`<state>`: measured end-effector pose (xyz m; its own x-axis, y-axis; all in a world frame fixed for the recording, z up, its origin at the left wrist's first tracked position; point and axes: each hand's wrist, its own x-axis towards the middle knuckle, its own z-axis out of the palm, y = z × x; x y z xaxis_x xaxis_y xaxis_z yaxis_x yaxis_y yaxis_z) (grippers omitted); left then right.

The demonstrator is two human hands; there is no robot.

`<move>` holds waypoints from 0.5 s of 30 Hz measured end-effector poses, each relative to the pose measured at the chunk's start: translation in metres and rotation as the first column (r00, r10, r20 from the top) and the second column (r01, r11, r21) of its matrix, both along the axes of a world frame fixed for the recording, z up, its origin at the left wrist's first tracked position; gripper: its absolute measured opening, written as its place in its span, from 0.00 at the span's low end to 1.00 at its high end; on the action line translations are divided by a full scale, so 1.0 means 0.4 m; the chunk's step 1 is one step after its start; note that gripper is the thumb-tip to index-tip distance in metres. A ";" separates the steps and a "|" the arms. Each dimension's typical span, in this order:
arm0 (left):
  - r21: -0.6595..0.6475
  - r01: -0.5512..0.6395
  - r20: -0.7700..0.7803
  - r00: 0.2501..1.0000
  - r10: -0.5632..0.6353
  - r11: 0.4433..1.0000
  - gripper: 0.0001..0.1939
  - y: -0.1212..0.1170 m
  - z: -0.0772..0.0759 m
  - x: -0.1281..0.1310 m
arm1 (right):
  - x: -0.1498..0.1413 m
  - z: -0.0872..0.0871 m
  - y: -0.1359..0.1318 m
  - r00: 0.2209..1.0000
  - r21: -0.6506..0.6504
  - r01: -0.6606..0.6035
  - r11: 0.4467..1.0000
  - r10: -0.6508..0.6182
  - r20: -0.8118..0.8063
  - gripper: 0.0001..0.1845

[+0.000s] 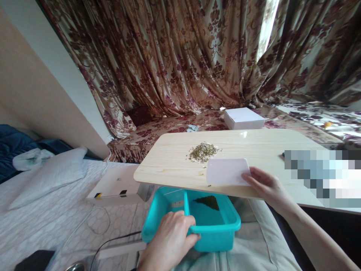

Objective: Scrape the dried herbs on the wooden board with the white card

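Observation:
A small heap of greenish grains (203, 151) lies on a light wooden board (175, 169). Just in front of the heap, a flat white plastic scraper (227, 171) rests on the board, pinched at its right edge by my right hand (267, 188). Below the board's near edge sits a turquoise plastic tub (222, 229) with a divider and a dark green pile (208, 202) in its right compartment. My left hand (170, 241) is closed over the tub's near rim.
A white box (244, 117) stands behind the board on floral fabric. Heavy floral curtains (180, 56) fill the back. To the left lie a white pillow (47, 175), a flat white carton (113, 184) and a black cable (113, 241) on the bed.

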<state>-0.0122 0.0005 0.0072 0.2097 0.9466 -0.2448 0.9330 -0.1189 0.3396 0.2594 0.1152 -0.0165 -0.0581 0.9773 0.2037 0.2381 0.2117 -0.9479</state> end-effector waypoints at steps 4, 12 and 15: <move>0.000 0.003 0.003 1.000 -0.003 1.000 0.04 -0.001 0.001 0.000 | -0.005 -0.003 0.022 0.994 0.040 0.088 0.995 -0.085 -0.061 0.17; -0.007 -0.006 0.007 1.000 0.007 1.000 0.04 -0.001 -0.003 0.001 | -0.038 0.018 0.074 0.988 0.140 0.151 0.979 -0.152 -0.007 0.07; 0.000 -0.005 0.003 1.000 0.005 1.000 0.04 -0.001 -0.004 0.000 | -0.050 0.024 0.080 0.989 0.162 0.139 0.977 -0.145 0.027 0.06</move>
